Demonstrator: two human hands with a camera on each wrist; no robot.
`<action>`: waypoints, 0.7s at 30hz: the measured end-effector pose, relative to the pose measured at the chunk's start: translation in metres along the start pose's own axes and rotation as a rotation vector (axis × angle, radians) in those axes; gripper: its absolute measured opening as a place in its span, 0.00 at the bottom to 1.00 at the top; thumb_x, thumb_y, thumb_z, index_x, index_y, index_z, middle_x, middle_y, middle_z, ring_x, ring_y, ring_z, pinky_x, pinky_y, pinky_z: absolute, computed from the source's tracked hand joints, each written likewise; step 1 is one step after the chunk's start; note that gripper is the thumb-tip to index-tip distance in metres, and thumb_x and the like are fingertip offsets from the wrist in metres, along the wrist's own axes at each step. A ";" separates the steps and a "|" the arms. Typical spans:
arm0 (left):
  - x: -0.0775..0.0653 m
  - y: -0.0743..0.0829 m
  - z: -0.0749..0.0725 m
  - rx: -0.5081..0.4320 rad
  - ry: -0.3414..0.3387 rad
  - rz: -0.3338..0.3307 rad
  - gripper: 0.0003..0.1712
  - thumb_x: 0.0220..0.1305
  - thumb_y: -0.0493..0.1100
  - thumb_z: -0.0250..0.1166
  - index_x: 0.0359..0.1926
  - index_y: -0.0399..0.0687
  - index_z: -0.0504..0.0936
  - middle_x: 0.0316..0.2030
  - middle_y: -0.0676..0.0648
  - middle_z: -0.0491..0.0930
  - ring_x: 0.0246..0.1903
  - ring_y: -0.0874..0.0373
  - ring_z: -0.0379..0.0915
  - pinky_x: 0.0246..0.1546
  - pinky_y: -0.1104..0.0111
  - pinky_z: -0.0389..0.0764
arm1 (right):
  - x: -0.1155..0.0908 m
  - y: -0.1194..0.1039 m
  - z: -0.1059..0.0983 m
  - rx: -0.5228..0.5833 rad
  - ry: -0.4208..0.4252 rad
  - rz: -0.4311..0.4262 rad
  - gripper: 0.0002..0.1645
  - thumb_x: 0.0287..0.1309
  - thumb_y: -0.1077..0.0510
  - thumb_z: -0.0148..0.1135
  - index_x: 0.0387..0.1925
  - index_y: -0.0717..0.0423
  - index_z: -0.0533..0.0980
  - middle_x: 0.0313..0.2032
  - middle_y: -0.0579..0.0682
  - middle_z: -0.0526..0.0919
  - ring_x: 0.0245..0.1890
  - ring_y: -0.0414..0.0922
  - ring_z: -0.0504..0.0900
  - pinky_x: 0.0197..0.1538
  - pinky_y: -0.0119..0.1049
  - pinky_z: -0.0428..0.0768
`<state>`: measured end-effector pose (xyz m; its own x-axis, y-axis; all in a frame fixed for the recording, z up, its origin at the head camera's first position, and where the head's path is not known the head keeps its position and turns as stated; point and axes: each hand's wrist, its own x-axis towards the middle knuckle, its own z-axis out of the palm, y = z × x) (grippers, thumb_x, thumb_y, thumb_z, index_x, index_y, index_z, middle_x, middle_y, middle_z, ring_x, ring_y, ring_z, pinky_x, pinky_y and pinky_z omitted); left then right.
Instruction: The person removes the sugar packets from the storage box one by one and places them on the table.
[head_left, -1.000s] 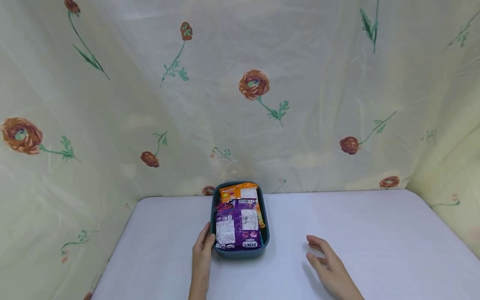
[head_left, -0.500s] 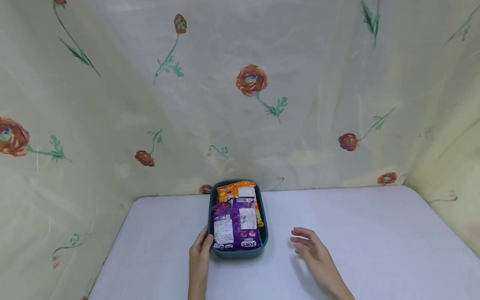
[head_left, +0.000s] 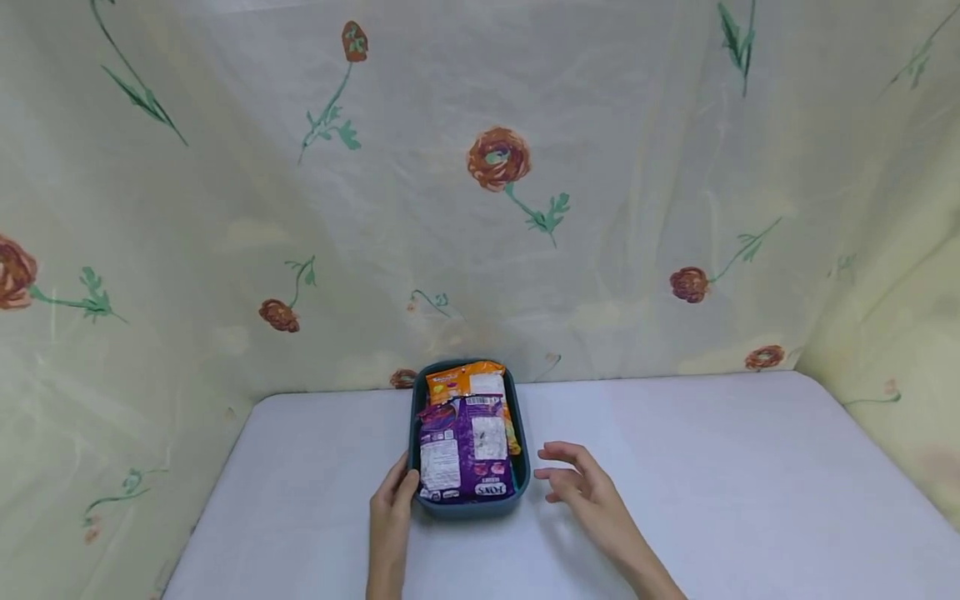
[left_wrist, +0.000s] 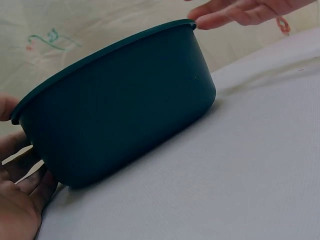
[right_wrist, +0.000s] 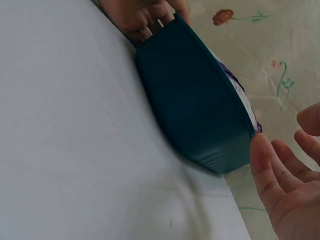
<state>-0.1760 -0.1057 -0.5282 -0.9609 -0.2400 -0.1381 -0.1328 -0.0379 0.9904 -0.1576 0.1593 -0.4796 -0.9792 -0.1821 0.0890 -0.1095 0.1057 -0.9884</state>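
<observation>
Blue-green walls mark the tub [head_left: 471, 510] you have in front of you, standing upright on the white desk [head_left: 720, 475], a little left of its middle and near the flowered curtain [head_left: 615, 217] at the back. Your left hand [head_left: 392, 492] holds it at the near left corner: the thumb lies at the rim, and the fingers are spread along the outside of the left wall, with small gaps between them in both wrist views. Your right hand [head_left: 581, 485] is empty and open to a medium width, fingers loosely bent and apart, thumb clear of them, its tips pointing at the tub's right wall. In the head view a narrow strip of desk shows between those tips and the rim, so it is just beside the tub; the wrist views overlap the two, and from those alone you cannot tell contact. Inside the tub, you see a purple packet [head_left: 463, 458] with white panels lying at the near end, its big lettering upside down to you, over part of an orange packet [head_left: 456, 384] that shows at the far end and along the right.
</observation>
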 end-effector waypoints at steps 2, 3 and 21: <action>0.001 0.000 0.001 -0.009 0.000 0.002 0.32 0.66 0.55 0.56 0.66 0.46 0.68 0.66 0.42 0.67 0.69 0.46 0.56 0.69 0.52 0.60 | 0.004 -0.002 0.003 -0.013 0.000 -0.001 0.22 0.67 0.57 0.51 0.60 0.57 0.64 0.60 0.63 0.69 0.52 0.43 0.80 0.46 0.34 0.83; 0.002 -0.001 0.001 -0.011 0.002 -0.002 0.31 0.66 0.55 0.56 0.66 0.45 0.68 0.66 0.42 0.67 0.69 0.47 0.57 0.69 0.52 0.60 | 0.006 -0.003 0.005 -0.019 0.003 0.002 0.21 0.67 0.58 0.51 0.60 0.57 0.65 0.60 0.62 0.69 0.52 0.43 0.80 0.45 0.34 0.83; 0.001 0.002 0.003 -0.006 0.016 -0.003 0.30 0.67 0.51 0.55 0.66 0.42 0.67 0.65 0.38 0.68 0.67 0.45 0.59 0.68 0.50 0.61 | 0.020 -0.039 0.027 -0.299 -0.098 0.079 0.20 0.64 0.57 0.55 0.57 0.51 0.70 0.59 0.53 0.74 0.57 0.55 0.75 0.48 0.41 0.80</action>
<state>-0.1777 -0.1030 -0.5263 -0.9565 -0.2550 -0.1413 -0.1344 -0.0444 0.9899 -0.1681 0.1254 -0.4430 -0.9673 -0.2533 -0.0128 -0.0934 0.4029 -0.9105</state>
